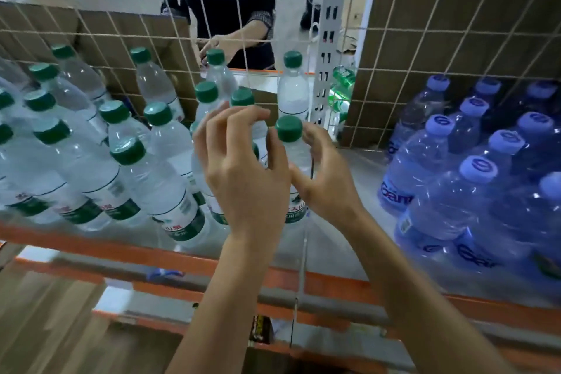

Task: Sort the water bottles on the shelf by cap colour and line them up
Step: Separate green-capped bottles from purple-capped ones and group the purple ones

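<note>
Head view: nearest, the shelf (121, 247) shows its orange front edge running from 9 to 4 o'clock. Just past it at centre, the right hand (324, 182) curls round an upright green-capped bottle (291, 136), thumb in front, fingers behind. The left hand (243, 167) sits just beside it at 9 o'clock, loosely curled and apparently holding nothing. Best to keep the bottle upright and seat it flush with the green-capped group (127, 161) at 9 o'clock, steadying its neighbours, well apart from the blue-capped pack (473, 179) at 3 o'clock. Beyond the wire mesh (455, 24), at 12 o'clock, is another person's hand (218, 45).
</note>
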